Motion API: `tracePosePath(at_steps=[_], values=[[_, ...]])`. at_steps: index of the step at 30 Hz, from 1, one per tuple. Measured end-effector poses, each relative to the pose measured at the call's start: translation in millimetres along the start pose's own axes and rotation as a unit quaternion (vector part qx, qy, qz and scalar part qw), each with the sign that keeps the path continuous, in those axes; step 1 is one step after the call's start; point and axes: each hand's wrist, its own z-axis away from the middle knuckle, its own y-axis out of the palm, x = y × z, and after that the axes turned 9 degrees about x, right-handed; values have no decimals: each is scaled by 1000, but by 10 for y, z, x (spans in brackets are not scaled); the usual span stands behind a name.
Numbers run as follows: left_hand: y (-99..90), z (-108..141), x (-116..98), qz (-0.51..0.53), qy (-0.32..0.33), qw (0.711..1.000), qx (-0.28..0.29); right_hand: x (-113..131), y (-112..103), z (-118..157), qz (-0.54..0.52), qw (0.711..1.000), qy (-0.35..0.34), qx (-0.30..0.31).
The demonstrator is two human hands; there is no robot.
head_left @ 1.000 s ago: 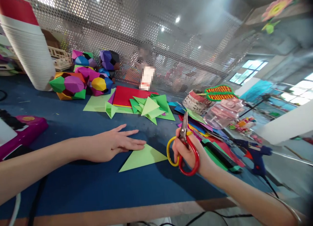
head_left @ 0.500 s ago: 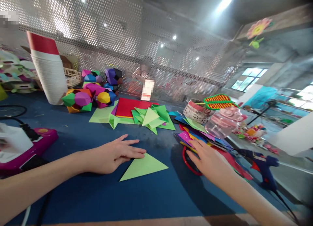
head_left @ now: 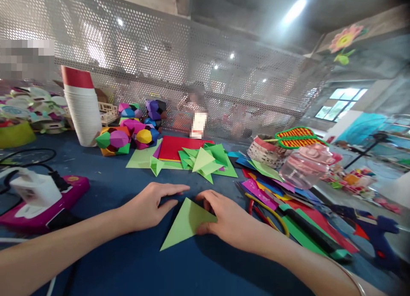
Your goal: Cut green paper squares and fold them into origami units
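A light green sheet of paper folded into a triangle [head_left: 181, 225] lies on the blue tabletop in front of me. My right hand [head_left: 224, 215] is curled around its right corner, thumb on the paper and fingertips by the upper right edge; the hand covers that corner. My left hand [head_left: 156, 204] hovers or rests just left of the triangle's top point, fingers stretched out and thumb apart, with nothing in it. Behind the hands, several folded green paper pieces [head_left: 205, 159] are heaped beside a stack of red paper [head_left: 181, 148].
On the right lie a green and black utility knife [head_left: 315, 232], a yellow curved handle [head_left: 275, 212], coloured paper and a blue glue gun [head_left: 378, 234]. A pink clear bottle [head_left: 301, 168] stands behind. At left are a purple power strip [head_left: 72, 193], stacked paper cups [head_left: 83, 112] and paper balls [head_left: 115, 140].
My right hand has moved left from the scissors and coloured papers to the triangle's right corner. My left hand has come off the triangle's top. The view has shifted slightly.
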Motion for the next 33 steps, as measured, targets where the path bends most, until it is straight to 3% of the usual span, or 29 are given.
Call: tracePosePath(at_steps=[4,11,17,21,33], values=[[21,-35,-17,160,-61,985,-14,-124,100,-46,-78,994,-50,-60],[36,-14,-85,383,-98,917,59,-170,201,-13,-161,975,-90,-121],[17,1,-121,423,-125,892,103,-189,277,1,-176,957,-146,-177],[14,8,-107,420,-98,891,143,-186,295,22,-158,945,-196,-208],[-6,39,-217,417,-60,889,180,-166,305,50,-152,940,-222,-209]])
